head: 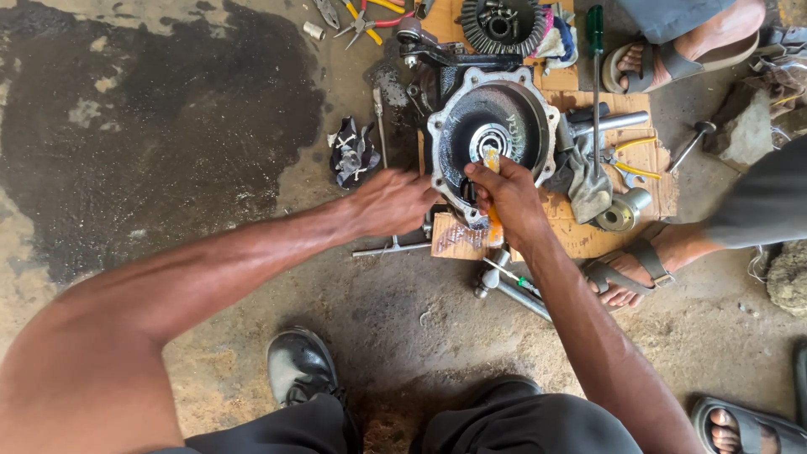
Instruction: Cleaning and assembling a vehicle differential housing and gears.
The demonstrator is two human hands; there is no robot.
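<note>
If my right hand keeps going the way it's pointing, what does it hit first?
Probably the shiny bearing ring at the centre of the round metal housing; the right hand points an orange tool at it.

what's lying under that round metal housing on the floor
Brown cardboard lies under the round metal housing, showing to its right and lower edge. What sits directly beneath is covered by the housing and both hands.
</note>
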